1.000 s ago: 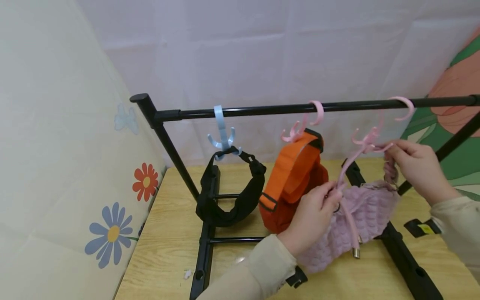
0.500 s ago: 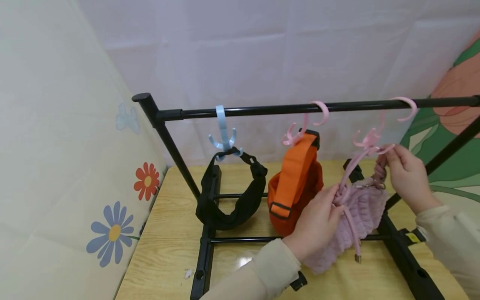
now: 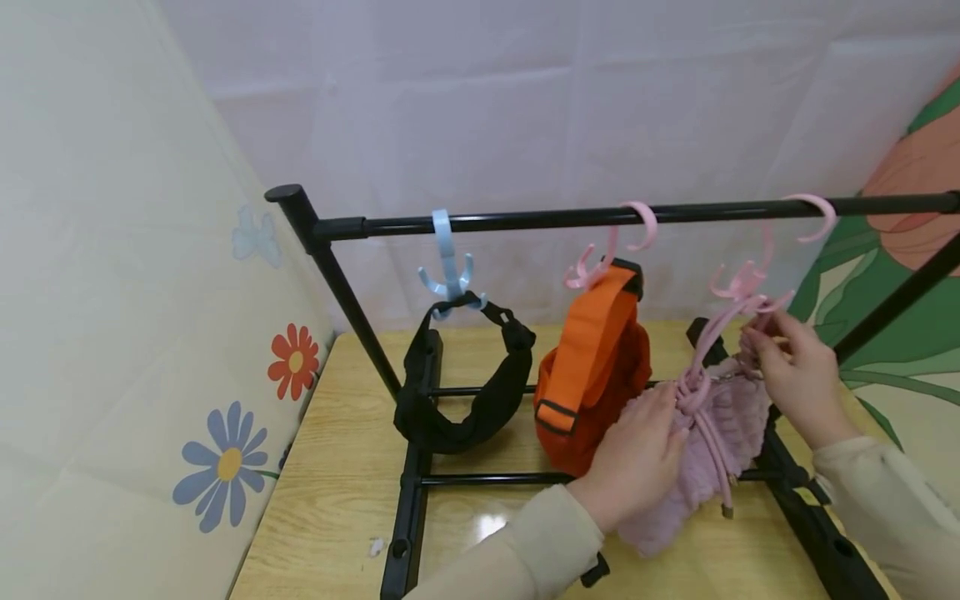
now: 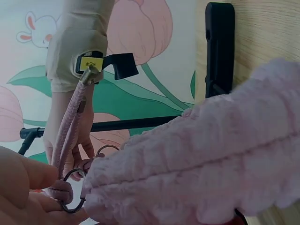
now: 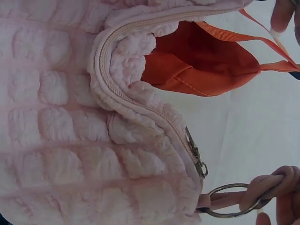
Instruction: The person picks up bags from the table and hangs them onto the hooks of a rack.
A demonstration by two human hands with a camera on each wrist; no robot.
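A pale pink puffy bag (image 3: pixel 697 487) hangs tilted by its knotted strap (image 3: pixel 693 387) from the right pink hook (image 3: pixel 742 282). The strap lies over one prong, and its metal-tipped ends dangle over the bag. My left hand (image 3: pixel 636 458) is at the bag's near end; in the left wrist view, its thumb and fingers pinch the strap's knot (image 4: pixel 61 191) beside a metal ring (image 4: pixel 73 205). Just below the hook prong, my right hand (image 3: pixel 798 375) pinches the far end of the strap. In the right wrist view, its fingers hold the braided strap (image 5: pixel 276 185) by another ring (image 5: pixel 229 213).
A black rack bar (image 3: pixel 540 220) runs above a wooden table (image 3: pixel 330 500). On the bar, a blue hook (image 3: pixel 446 250) bears a black bag (image 3: pixel 495 400), and a pink hook (image 3: pixel 592 271) bears an orange bag (image 3: pixel 600 358) close to my left hand. Black rack feet (image 3: pixel 405 533) stand below.
My right hand has moved left and slightly down, from the prong's tip to below it. The strap now lies deeper on the prong, and the pink bag has shifted left.
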